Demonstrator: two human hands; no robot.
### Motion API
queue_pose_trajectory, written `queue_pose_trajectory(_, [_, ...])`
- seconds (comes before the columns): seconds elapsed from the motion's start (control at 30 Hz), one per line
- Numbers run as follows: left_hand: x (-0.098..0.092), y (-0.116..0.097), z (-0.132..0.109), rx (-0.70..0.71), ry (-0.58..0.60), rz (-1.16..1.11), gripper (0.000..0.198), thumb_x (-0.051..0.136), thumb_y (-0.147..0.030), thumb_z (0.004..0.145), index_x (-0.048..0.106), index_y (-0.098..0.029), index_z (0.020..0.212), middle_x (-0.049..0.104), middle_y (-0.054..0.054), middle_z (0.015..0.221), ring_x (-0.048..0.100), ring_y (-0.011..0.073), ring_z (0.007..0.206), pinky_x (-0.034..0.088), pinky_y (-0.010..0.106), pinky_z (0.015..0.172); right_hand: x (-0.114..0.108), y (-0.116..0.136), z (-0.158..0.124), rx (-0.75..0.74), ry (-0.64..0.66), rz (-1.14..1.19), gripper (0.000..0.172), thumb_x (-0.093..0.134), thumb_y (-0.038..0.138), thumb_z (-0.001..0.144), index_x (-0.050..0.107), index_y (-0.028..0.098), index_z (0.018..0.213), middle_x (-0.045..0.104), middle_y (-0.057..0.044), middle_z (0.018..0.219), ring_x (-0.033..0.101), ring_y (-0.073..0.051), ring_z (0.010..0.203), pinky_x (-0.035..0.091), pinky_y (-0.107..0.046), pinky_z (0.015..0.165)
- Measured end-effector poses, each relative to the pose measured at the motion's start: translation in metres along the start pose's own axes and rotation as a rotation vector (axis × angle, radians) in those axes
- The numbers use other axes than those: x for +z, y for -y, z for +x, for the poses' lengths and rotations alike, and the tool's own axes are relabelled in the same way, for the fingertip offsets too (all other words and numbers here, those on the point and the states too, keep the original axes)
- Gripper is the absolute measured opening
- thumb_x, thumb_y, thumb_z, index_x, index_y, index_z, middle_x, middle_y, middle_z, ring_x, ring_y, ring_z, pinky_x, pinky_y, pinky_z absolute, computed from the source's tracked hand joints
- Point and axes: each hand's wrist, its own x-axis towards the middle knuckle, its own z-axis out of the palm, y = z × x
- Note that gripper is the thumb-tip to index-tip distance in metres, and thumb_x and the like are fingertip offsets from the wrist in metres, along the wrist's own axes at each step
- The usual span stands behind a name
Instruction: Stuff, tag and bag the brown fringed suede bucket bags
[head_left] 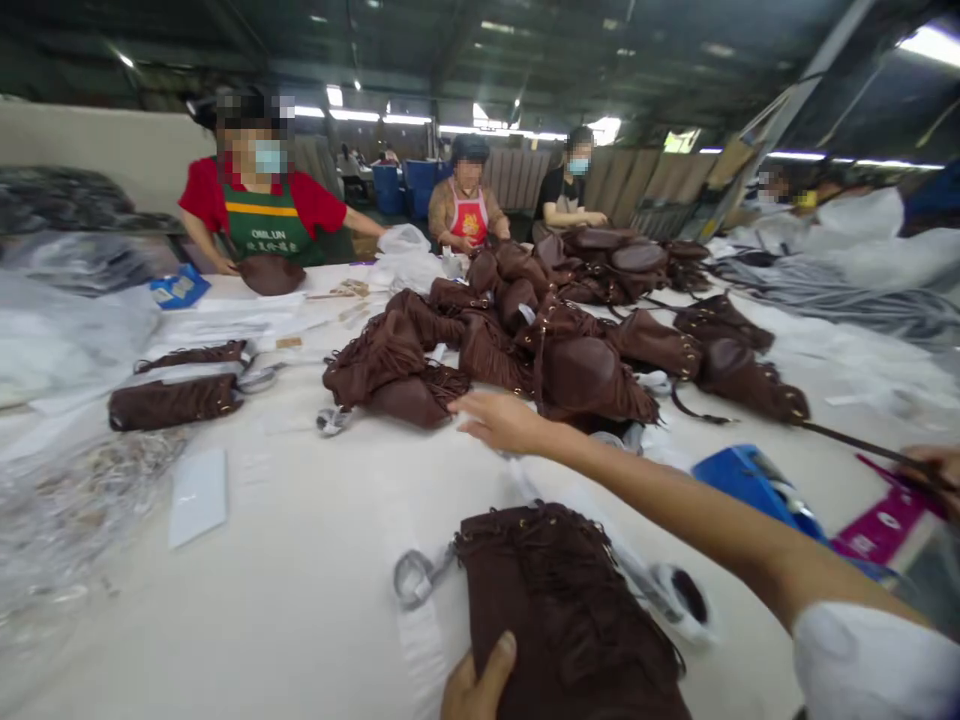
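At the bottom edge, my left hand (pixel 480 685) holds the left side of a dark brown fringed leather bag (pixel 559 600), thumb on top and the other fingers mostly hidden. The bag lies tilted on the table, with wrapped rings of strap or tissue (pixel 416 578) beside it. My right hand (pixel 499 420) is stretched across the table, its fingers extended at the near edge of a heap of similar brown bags (pixel 592 375). Its fingertips are beside a rounded bag base (pixel 412 400); whether they touch it I cannot tell.
Another fringed bag (pixel 176 390) and a pale card (pixel 199 497) lie left on the white table (pixel 315 600), near clear plastic (pixel 82 530). A blue box (pixel 754 490) stands right. A co-worker's hand (pixel 934 470) holds a strap there. Several people work across the table.
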Motion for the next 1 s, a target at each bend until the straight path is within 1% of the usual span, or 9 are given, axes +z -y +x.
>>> queue_pose_trajectory(0.17, [0.014, -0.015, -0.004, 0.324, -0.115, 0.281, 0.057, 0.070, -0.060, 0.074, 0.072, -0.013, 0.106, 0.074, 0.012, 0.101, 0.066, 0.0317, 0.104, 0.049, 0.045, 0.098, -0.012, 0.064, -0.198, 0.055, 0.267, 0.382, 0.075, 0.066, 0.055, 0.082, 0.038, 0.030, 0.147, 0.056, -0.006, 0.138, 0.056, -0.026, 0.121, 0.043, -0.033, 0.098])
queue_pose_trajectory(0.23, [0.018, -0.022, -0.005, 0.378, -0.150, 0.366, 0.058, 0.066, -0.062, 0.076, 0.073, -0.012, 0.103, 0.075, 0.012, 0.097, 0.068, 0.0305, 0.096, 0.052, 0.043, 0.091, -0.004, 0.084, -0.248, 0.096, 0.288, 0.392, 0.090, 0.074, 0.050, 0.075, 0.030, 0.029, 0.151, 0.049, -0.009, 0.144, 0.050, -0.029, 0.126, 0.040, -0.035, 0.102])
queue_pose_trajectory(0.3, [0.022, -0.028, -0.007, 0.420, -0.206, 0.434, 0.061, 0.062, -0.066, 0.076, 0.074, -0.010, 0.099, 0.075, 0.012, 0.095, 0.067, 0.0309, 0.095, 0.052, 0.040, 0.088, 0.009, 0.094, -0.274, 0.175, 0.234, 0.357, 0.079, 0.074, 0.037, 0.076, 0.039, 0.027, 0.146, 0.055, -0.010, 0.136, 0.053, -0.029, 0.121, 0.041, -0.037, 0.099])
queue_pose_trajectory(0.37, [0.025, -0.031, -0.012, 0.438, -0.203, 0.429, 0.066, 0.058, -0.070, 0.076, 0.074, -0.011, 0.101, 0.075, 0.012, 0.098, 0.066, 0.0312, 0.100, 0.051, 0.039, 0.089, 0.020, 0.092, -0.282, 0.275, 0.151, 0.362, 0.048, 0.071, 0.028, 0.078, 0.058, 0.026, 0.125, 0.066, -0.006, 0.114, 0.060, -0.025, 0.104, 0.045, -0.033, 0.086])
queue_pose_trajectory(0.47, [0.030, -0.024, -0.023, 0.453, -0.016, 0.298, 0.073, 0.052, -0.074, 0.078, 0.067, -0.014, 0.116, 0.070, 0.013, 0.114, 0.063, 0.0298, 0.108, 0.049, 0.042, 0.094, 0.024, 0.074, -0.277, 0.357, 0.044, 0.502, 0.019, 0.068, 0.029, 0.080, 0.062, 0.023, 0.096, 0.066, 0.002, 0.086, 0.060, -0.018, 0.079, 0.044, -0.026, 0.068])
queue_pose_trajectory(0.53, [0.035, -0.009, -0.027, 0.480, 0.059, 0.223, 0.078, 0.061, -0.074, 0.071, 0.062, -0.016, 0.123, 0.067, 0.015, 0.121, 0.062, 0.0306, 0.109, 0.050, 0.044, 0.093, 0.020, 0.062, -0.272, 0.358, -0.031, 0.553, 0.017, 0.067, 0.029, 0.081, 0.059, 0.022, 0.094, 0.064, 0.003, 0.084, 0.059, -0.016, 0.076, 0.043, -0.025, 0.067])
queue_pose_trajectory(0.67, [0.047, 0.023, -0.018, 0.502, -0.067, 0.262, 0.081, 0.082, -0.059, 0.055, 0.060, -0.015, 0.119, 0.069, 0.015, 0.113, 0.065, 0.0326, 0.100, 0.056, 0.040, 0.075, 0.019, 0.062, -0.272, 0.278, -0.209, 0.317, 0.014, 0.062, 0.018, 0.084, 0.057, 0.021, 0.096, 0.062, -0.001, 0.093, 0.056, -0.018, 0.087, 0.043, -0.029, 0.077])
queue_pose_trajectory(0.87, [0.047, 0.032, -0.015, 0.732, -0.173, 0.532, 0.047, 0.070, -0.047, 0.076, 0.064, -0.013, 0.109, 0.073, 0.011, 0.102, 0.065, 0.0287, 0.096, 0.051, 0.038, 0.086, 0.044, 0.078, -0.290, 0.181, -0.278, -0.123, 0.011, 0.052, 0.014, 0.091, 0.059, 0.020, 0.098, 0.059, -0.007, 0.095, 0.053, -0.023, 0.090, 0.044, -0.035, 0.077])
queue_pose_trajectory(1.0, [0.042, 0.049, -0.030, 0.820, -0.241, 0.546, 0.068, 0.058, -0.040, 0.089, 0.028, -0.018, 0.146, 0.067, 0.013, 0.121, 0.066, 0.0238, 0.106, 0.050, 0.037, 0.093, 0.060, 0.074, -0.298, 0.207, -0.325, -0.024, 0.013, 0.053, 0.014, 0.091, 0.056, 0.020, 0.102, 0.059, -0.007, 0.096, 0.055, -0.023, 0.092, 0.047, -0.036, 0.079])
